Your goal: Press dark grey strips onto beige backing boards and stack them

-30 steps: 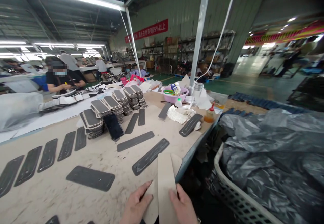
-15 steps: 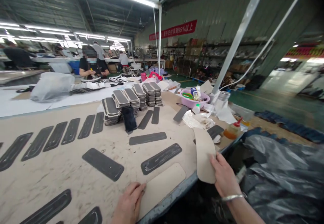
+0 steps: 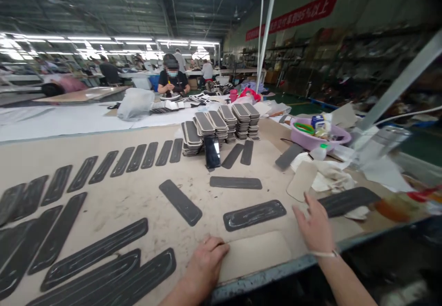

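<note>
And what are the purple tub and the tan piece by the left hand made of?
The purple tub is probably plastic: smooth, faintly glossy, evenly coloured. The tan piece looks thin, flat and matte, maybe card or leathery sheet; I can't tell which.

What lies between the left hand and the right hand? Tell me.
In the head view, a beige panel lies on the table between the left hand and the right hand.

Left hand (image 3: 208, 256) curls at the left end of the pale panel (image 3: 257, 252); right hand (image 3: 315, 223), fingers parted, just past it!
</note>
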A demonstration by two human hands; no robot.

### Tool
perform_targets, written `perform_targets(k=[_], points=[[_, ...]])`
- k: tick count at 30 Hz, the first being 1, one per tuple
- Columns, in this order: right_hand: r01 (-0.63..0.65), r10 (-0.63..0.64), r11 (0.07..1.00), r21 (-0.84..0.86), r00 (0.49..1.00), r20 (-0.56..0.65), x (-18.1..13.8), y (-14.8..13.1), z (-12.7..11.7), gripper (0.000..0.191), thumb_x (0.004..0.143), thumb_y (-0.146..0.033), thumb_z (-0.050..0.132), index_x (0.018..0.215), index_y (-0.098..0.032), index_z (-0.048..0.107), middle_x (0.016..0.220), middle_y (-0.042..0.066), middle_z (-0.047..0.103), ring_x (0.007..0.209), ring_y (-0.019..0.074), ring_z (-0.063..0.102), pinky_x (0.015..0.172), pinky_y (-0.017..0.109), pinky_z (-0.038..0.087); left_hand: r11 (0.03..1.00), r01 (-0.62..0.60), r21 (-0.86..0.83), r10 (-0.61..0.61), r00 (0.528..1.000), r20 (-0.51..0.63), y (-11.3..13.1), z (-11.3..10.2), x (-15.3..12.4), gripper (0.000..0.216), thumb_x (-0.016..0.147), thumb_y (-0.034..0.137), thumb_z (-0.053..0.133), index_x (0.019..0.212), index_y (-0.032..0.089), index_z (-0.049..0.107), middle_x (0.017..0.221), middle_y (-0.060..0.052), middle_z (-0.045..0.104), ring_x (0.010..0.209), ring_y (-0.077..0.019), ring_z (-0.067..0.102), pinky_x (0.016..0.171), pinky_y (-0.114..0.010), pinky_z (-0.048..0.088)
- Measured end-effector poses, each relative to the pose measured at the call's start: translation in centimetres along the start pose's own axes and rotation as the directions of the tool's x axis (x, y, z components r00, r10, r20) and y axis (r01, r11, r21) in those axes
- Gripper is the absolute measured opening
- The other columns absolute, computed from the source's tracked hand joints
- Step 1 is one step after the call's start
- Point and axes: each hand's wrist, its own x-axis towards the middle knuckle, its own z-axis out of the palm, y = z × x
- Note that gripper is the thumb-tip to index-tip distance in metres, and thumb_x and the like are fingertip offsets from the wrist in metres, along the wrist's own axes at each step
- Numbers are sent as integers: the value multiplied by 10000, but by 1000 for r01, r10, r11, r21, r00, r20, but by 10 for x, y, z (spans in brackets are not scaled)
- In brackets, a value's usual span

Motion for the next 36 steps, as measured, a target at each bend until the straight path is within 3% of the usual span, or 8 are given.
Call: perform_targets(k=[5, 10, 14, 18, 23, 30, 33, 36], points=[[319, -326, 945, 73, 938, 122, -112, -26, 7, 499, 896, -436, 464, 1337, -203, 451, 1197, 121, 573, 1069, 279, 549, 931, 407, 437, 998, 46, 36, -45, 998, -31, 10, -21, 3, 195, 857, 168, 506, 968, 180, 665, 974, -93, 613, 911, -201, 540, 827, -375, 482], [412, -425, 905, 107, 889, 173, -153, -21, 13, 498, 907, -415, 472, 1361, -219, 423, 1168, 93, 607, 1012, 253, 588, 845, 357, 501, 951, 160, 263, -163, 987, -12, -15, -66, 5, 237, 905, 238, 465, 921, 193, 697, 838, -73, 626, 809, -191, 549, 790, -374, 445], [337, -349, 937, 96, 921, 175, -156, -24, 13, 502, 904, -378, 487, 1375, -223, 405, 1215, 93, 583, 1074, 254, 564, 897, 373, 497, 857, 228, 463, -307, 946, 102, -40, -85, 15, 268, 909, 279, 458, 885, 206, 715, 846, -73, 642, 845, -211, 565, 803, -367, 419], [295, -313, 949, 114, 928, 203, -157, -28, 10, 500, 900, -355, 498, 1375, -226, 408, 1223, 96, 575, 1098, 251, 553, 920, 377, 498, 813, 189, 551, -349, 915, 201, -46, -82, 22, 303, 921, 283, 414, 887, 203, 705, 890, -77, 642, 890, -225, 572, 800, -360, 404], [249, -287, 952, 177, 929, 233, -156, -38, -2, 542, 884, -319, 525, 1396, -220, 375, 1301, 98, 516, 1188, 249, 493, 970, 376, 478, 794, 194, 576, -374, 903, 212, -46, -75, 30, 291, 892, 239, 417, 787, 166, 678, 860, -87, 638, 841, -221, 591, 761, -348, 414], [118, -149, 953, 278, 984, 93, -156, -56, -19, 471, 865, -265, 550, 1327, -206, 482, 1294, 105, 520, 1186, 265, 489, 1015, 448, 428, 793, 221, 568, -382, 907, 180, -44, -85, 49, 166, 774, 169, 498, 718, 144, 652, 792, -76, 636, 794, -193, 600, 749, -302, 432], [-82, 16, 901, 425, 987, 157, -155, -68, -26, 360, 862, -319, 554, 1200, -205, 598, 1193, 103, 592, 1106, 258, 547, 972, 424, 463, 848, 302, 436, -366, 928, 71, -30, -110, 50, 205, 810, 212, 456, 770, 166, 651, 789, -44, 640, 743, -161, 592, 707, -270, 445], [-342, 159, 737, 583, 926, 342, -149, -90, -26, 328, 871, -392, 530, 1119, -213, 648, 1118, 104, 629, 1028, 242, 590, 925, 391, 490, 905, 425, -33, -426, 899, -104, -5, -141, 46, 168, 772, 328, 554, 743, 186, 639, 720, -1, 626, 662, -138, 564, 633, -236, 455]])
